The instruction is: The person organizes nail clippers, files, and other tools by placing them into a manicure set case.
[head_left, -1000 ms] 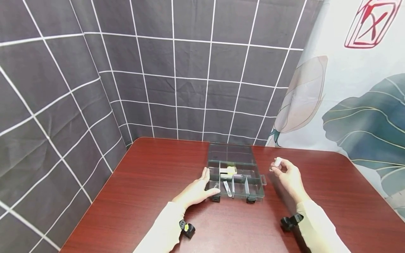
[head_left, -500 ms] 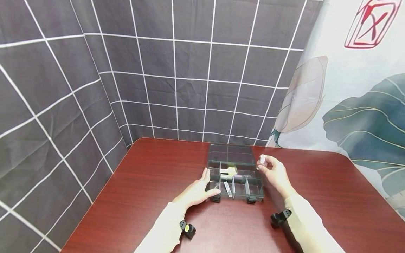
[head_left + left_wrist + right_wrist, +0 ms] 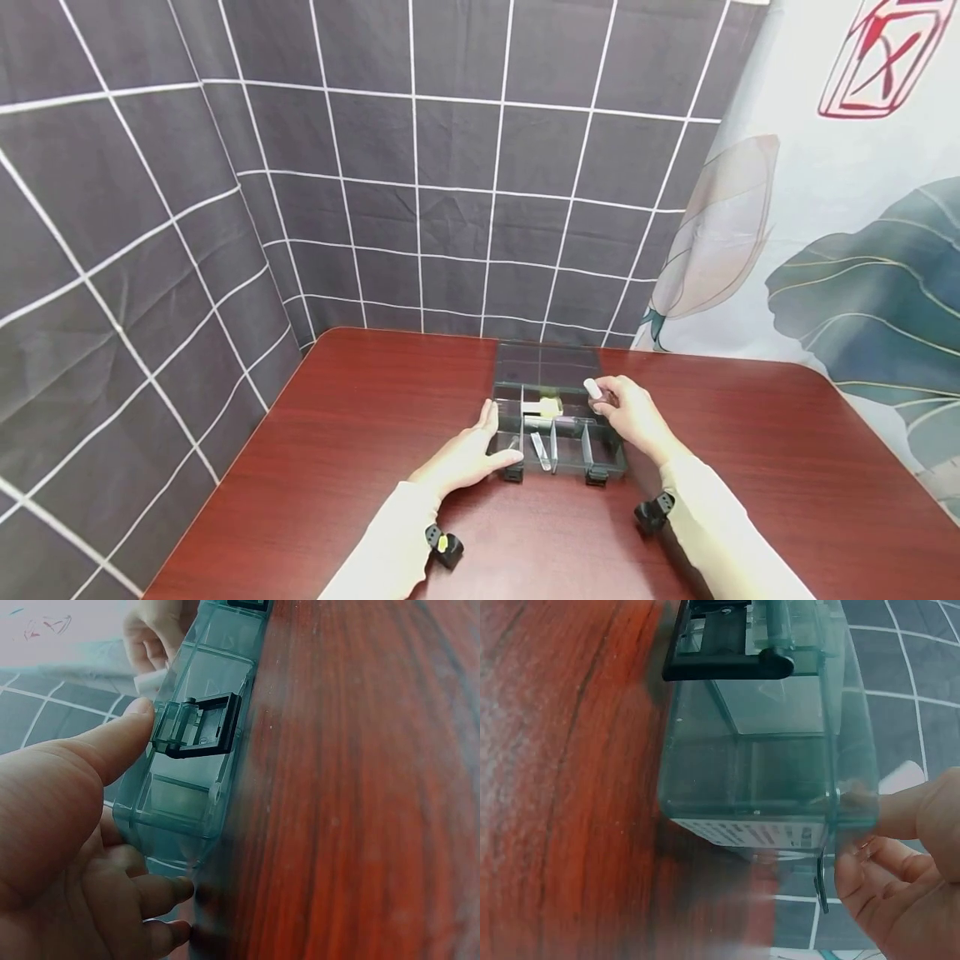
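An open see-through storage box (image 3: 606, 454) with dividers stands on the table. At its left front corner, my left hand (image 3: 467, 452) holds the box, fingers along the side and thumb at the front edge. The left wrist view shows that thumb beside a black latch (image 3: 206, 727). My right hand (image 3: 636, 414) pinches a small bottle, apparently nail polish, by its body; its white cap (image 3: 592, 388) tilts left over the back right compartment. Fingers partly hide the bottle. In the right wrist view the cap (image 3: 902, 778) shows behind the box wall.
Inside the box lie a silver nail clipper (image 3: 540, 450) and a yellow-and-white item (image 3: 547, 407). Its lid (image 3: 547, 364) leans back behind it. The red-brown table (image 3: 390, 392) extends to both sides. A grey checked cloth (image 3: 450, 217) hangs behind.
My right hand has moved left with the bottle, from beside the box to over its back right part. The bottle has tipped leftward. My left hand stays at the box corner.
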Demonstrator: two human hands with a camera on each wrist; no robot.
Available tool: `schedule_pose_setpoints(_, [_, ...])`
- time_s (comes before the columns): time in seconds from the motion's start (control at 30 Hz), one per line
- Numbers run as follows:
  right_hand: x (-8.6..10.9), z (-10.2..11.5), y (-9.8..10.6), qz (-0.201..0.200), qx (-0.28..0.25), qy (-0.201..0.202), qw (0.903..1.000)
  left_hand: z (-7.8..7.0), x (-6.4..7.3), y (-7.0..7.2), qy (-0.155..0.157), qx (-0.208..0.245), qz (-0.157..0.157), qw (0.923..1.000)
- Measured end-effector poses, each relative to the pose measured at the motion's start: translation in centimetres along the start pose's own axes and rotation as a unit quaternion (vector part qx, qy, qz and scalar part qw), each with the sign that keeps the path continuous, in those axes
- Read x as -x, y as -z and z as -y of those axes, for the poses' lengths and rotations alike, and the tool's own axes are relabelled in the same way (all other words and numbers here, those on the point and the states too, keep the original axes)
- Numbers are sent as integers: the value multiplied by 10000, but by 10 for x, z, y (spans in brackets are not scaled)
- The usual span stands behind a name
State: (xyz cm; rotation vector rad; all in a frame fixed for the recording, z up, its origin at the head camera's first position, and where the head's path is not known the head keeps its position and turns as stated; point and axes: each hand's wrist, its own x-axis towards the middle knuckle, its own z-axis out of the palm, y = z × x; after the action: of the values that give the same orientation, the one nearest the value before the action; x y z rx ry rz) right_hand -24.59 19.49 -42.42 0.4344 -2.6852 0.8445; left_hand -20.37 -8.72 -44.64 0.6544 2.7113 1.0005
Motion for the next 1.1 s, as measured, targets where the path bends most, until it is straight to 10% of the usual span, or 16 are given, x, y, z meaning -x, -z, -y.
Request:
schedule_pose_setpoints(0.23, [-3,-2,-8,452,550,698,9950,0,1,-2,71,19,9,10000])
schedule_pose_setpoints(0.6, [-5,-2,-10,757,842,618,9917,1,-1,-1,32,-67,-30,10000])
schedule_pose_setpoints(1.1, [6,-9,-6,-625,-450,-299,9966,1,0,1,13,-120,0,9999])
